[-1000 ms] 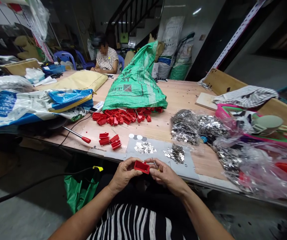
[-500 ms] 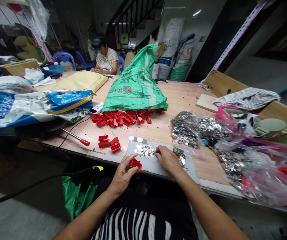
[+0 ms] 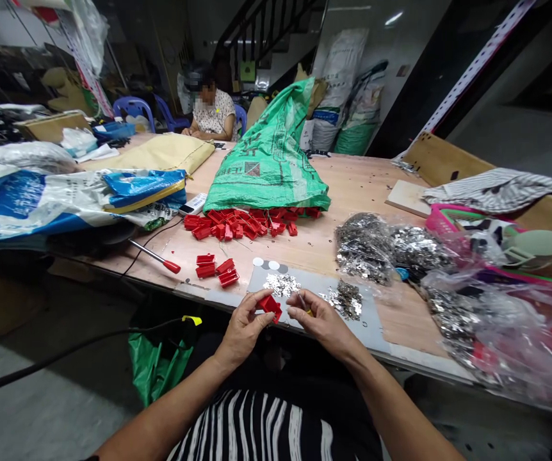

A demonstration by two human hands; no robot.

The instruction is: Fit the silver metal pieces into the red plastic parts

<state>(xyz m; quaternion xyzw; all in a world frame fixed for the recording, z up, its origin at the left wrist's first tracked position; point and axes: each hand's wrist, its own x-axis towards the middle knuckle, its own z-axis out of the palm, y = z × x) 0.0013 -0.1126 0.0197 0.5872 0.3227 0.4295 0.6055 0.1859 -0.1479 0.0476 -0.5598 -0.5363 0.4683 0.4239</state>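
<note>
My left hand [image 3: 247, 323] holds a small red plastic housing [image 3: 271, 308] between thumb and fingers at the table's front edge. Just to its right, my right hand [image 3: 317, 317] is closed around a thin tool with a yellow part [image 3: 310, 313]; fingers hide most of it, so its kind is unclear. The two hands are close but apart. Behind them, a pile of shiny flat metal pieces [image 3: 282, 284] lies on a grey sheet [image 3: 257, 279]. A darker heap of small metal parts [image 3: 349, 299] sits on the sheet's right side.
Several red housings [image 3: 228, 276] lie left of the sheet. More spill from a green woven sack [image 3: 271, 173]. Clear bags of metal parts [image 3: 365, 246] and a pink basket [image 3: 442, 221] stand right. A lever with a red grip [image 3: 170, 266] juts out left. Another person [image 3: 216, 115] sits across the table.
My right hand has come back from the shiny metal pile toward the red housing, turning palm inward. The left hand still holds the housing. The whole view has shifted slightly.
</note>
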